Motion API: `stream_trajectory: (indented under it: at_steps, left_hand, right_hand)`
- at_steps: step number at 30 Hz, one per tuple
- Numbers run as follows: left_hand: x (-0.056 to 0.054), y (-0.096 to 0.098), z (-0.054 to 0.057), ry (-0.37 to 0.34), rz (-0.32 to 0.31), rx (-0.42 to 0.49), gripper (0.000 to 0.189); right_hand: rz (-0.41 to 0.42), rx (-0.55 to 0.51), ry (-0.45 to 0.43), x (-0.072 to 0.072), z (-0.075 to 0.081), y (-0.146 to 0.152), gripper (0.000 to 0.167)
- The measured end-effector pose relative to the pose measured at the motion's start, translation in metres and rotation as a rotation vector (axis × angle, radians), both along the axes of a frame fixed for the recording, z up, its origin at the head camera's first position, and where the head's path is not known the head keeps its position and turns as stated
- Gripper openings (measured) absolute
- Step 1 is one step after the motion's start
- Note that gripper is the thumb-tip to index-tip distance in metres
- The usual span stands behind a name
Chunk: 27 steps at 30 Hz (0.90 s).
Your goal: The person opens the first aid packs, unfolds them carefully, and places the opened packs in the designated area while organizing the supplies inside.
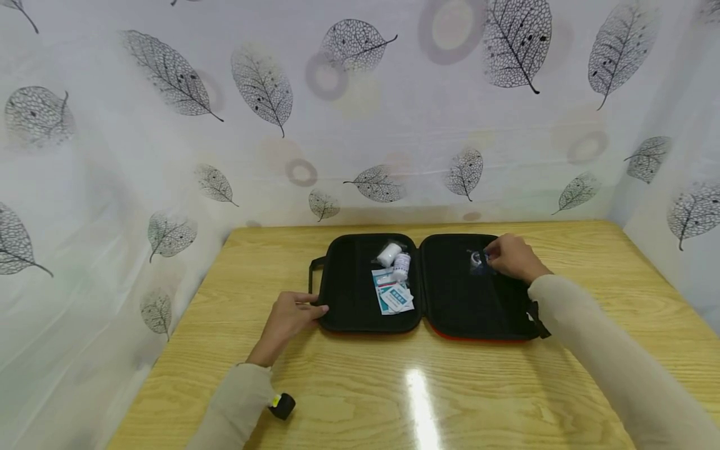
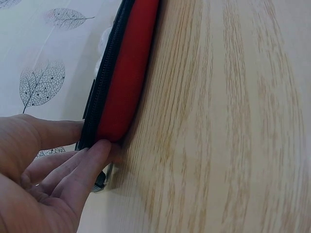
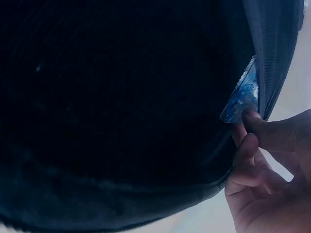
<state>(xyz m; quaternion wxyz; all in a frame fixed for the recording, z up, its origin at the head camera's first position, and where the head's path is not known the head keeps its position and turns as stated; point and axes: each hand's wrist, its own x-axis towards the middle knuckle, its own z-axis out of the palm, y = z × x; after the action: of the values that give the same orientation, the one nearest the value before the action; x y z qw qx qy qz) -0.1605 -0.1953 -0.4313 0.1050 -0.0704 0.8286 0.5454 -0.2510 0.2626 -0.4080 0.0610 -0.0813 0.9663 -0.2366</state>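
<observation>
A black-lined zip case (image 1: 342, 281) with a red outer shell lies spread flat on the table, its two halves side by side. My left hand (image 1: 288, 320) grips the near left corner of the left half, thumb on top and fingers against the red side (image 2: 127, 77). Over the right half (image 1: 450, 306), my right hand (image 1: 514, 257) pinches a small clear plastic packet (image 3: 242, 97) with blue contents, by the black inner pocket edge. In the left half are a wrapped white roll (image 1: 389, 254), a small white bottle (image 1: 402, 267) and several flat teal-and-white packets (image 1: 397, 297).
A black carry handle (image 1: 314, 275) sticks out from the case's left side, and a black strap (image 1: 540, 322) from its right. The wooden table (image 1: 360, 381) runs back to a leaf-patterned curtain (image 1: 360, 125), which also hangs at both sides.
</observation>
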Motion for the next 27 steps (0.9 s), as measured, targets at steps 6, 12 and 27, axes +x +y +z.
stream_trajectory:
  at_steps: [6,12,27]
  left_hand:
    - [0.001,0.0,0.001,-0.005,-0.001,0.007,0.047]
    - [0.001,-0.001,0.0,0.009,-0.011,0.013,0.047]
    - [0.0,0.0,-0.001,0.019,-0.01,0.011,0.045]
  right_hand:
    - [0.009,-0.013,0.001,0.0,-0.001,-0.001,0.034]
    - [-0.005,-0.002,0.016,0.001,0.002,0.0,0.033]
    - [0.107,-0.06,0.108,0.004,0.025,-0.028,0.035]
